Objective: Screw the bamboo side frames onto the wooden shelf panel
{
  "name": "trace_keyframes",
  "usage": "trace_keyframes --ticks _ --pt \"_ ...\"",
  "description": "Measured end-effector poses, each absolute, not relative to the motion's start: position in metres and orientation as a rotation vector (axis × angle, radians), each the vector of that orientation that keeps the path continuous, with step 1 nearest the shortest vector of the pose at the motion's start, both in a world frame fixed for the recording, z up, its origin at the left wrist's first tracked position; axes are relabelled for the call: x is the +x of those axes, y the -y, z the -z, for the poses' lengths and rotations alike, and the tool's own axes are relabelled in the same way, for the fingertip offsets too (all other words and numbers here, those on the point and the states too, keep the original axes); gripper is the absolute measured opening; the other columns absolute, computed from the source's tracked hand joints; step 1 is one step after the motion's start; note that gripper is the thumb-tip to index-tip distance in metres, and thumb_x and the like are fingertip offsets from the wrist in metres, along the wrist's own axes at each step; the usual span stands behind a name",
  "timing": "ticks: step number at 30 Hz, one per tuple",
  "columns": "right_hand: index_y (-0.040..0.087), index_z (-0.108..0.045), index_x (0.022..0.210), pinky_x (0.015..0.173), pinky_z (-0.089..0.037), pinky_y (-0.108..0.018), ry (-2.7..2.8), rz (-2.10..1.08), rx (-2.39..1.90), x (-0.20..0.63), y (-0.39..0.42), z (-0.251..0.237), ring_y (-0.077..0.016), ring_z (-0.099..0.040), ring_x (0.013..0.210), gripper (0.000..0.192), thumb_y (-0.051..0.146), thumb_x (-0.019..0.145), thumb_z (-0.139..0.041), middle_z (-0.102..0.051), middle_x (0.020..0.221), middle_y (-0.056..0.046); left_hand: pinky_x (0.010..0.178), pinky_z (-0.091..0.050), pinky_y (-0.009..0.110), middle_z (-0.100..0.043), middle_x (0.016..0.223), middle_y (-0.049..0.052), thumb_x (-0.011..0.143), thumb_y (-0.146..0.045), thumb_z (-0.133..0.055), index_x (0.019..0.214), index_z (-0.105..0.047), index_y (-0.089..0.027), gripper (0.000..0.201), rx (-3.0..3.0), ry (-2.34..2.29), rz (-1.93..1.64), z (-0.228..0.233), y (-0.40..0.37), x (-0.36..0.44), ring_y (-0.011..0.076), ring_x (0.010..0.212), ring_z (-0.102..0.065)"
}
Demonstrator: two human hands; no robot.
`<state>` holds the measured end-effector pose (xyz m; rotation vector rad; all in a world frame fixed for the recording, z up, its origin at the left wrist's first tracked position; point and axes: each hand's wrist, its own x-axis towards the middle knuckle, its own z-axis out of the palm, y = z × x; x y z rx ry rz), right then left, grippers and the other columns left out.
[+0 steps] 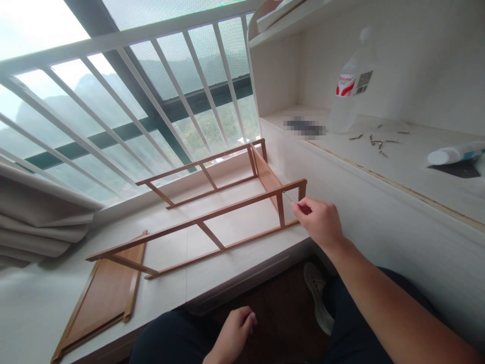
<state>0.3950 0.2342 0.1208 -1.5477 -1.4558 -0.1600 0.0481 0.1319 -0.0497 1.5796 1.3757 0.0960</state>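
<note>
Seemingly, we're working at a joint point(282, 192) of the wooden frame point(227, 209) on the ledge point(172, 247): our right hand point(317, 222) pinches a thin metal tool point(289, 198), which likely needs steady aim. Our left hand point(233, 333) curls, contents unclear.

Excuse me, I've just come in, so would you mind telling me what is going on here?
A person is working on a wooden frame that rests on a white ledge. The right hand holds a thin metal tool at a corner joint. The left hand is loosely curled, away from the frame. One panel spans the frame's two sides near that end; a separate panel lies by the other end. Small metal pieces are scattered on the shelf.
</note>
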Motion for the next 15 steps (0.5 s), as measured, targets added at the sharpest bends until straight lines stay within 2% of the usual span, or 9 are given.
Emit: trace_keyframes --ticks 6,15 --pt "0.021 -0.063 0.064 0.059 -0.037 -0.030 1.452 0.147 -1.573 0.3933 -0.2337 -0.1223 -0.0160 -0.053 0.052 0.031 0.036 0.091 -0.062 -0.067 0.060 -0.003 0.067 -0.042 0.028 -0.062 0.071 0.002 0.097 -0.052 -0.046 0.081 -0.067 -0.019 0.042 1.583 -1.387 -0.088 0.0520 -0.1321 0.0475 0.0170 0.068 -0.055" --pt "0.022 -0.054 0.061 0.059 -0.037 -0.029 1.436 0.091 -1.526 0.3854 -0.2355 -0.1234 -0.0142 -0.050 0.051 0.030 0.031 0.089 -0.061 -0.062 0.057 -0.001 0.068 -0.041 0.028 -0.062 0.071 0.002 0.097 -0.048 -0.046 0.082 -0.068 -0.018 0.040 1.593 -1.396 -0.085 0.0477 -0.1346 0.0485 0.0164 0.068 -0.055"
